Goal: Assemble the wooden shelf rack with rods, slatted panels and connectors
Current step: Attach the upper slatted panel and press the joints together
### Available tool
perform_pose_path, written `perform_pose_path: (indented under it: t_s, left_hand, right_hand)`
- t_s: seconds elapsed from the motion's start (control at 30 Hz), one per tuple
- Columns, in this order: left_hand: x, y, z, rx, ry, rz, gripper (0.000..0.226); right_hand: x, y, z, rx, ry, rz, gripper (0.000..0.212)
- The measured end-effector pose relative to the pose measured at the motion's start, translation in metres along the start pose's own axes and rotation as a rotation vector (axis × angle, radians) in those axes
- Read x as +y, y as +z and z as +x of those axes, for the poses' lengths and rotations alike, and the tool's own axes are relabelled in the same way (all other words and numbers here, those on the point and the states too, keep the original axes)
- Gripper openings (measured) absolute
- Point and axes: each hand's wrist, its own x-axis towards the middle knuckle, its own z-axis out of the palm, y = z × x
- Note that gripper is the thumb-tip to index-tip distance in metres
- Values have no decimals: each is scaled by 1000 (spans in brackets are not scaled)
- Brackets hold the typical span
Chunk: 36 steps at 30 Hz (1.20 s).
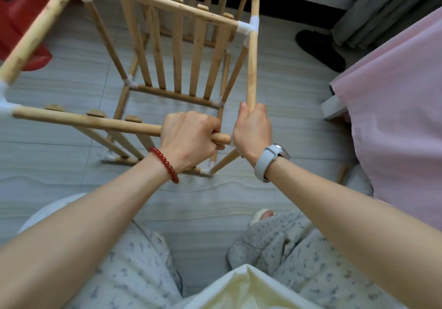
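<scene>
Two rods, fingers curled around each: left hand [189, 138] horizontal, right hand [253, 129] apparently upright.

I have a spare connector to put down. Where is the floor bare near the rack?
Bare tile lies between the rack and the pink sheet, and more left of the left hand, by the near panel. Inside the frame it is crowded with rods; the right hand blocks the near corner.

rack [177, 45] on floor [59, 165], bed [394, 117] right
</scene>
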Motion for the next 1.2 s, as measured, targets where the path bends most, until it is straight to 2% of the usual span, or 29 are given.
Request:
perform_pose_path:
  t_s: [0.13,0.27,0.37,0.43,0.57,0.67,0.73,0.83,0.93,1.2]
  left_hand:
    - [-2,0,-1,-14,-20,-8,20]
    - [-2,-2,3,-22,-15,14,21]
    - [-2,-2,4,3,-6,17,21]
    - [0,-2,4,25,26,8,21]
    - [6,-2,6,64,57,2,23]
    - [10,0,8,48,64,22,22]
    - [12,2,8,51,44,30,23]
    - [14,4,8,42,21,40,25]
    - [11,6,7,17,-28,42,25]
    - [11,9,12,-21,-78,41,23]
  right_hand:
    - [0,3,0,44,-6,28,41]
    - [0,2,5,0,-27,169,38]
    - [8,-5,4,-165,-76,319,24]
    - [18,-18,1,-312,-114,303,19]
    - [22,-64,9,-583,-192,32,41]
    - [11,-82,21,-679,-221,-299,41]
    - [5,-85,26,-749,-155,-334,31]
    - [0,-84,26,-880,67,-162,18]
    - [-2,-78,25,-907,130,-182,19]
    - [-6,-71,22,-871,144,-205,20]
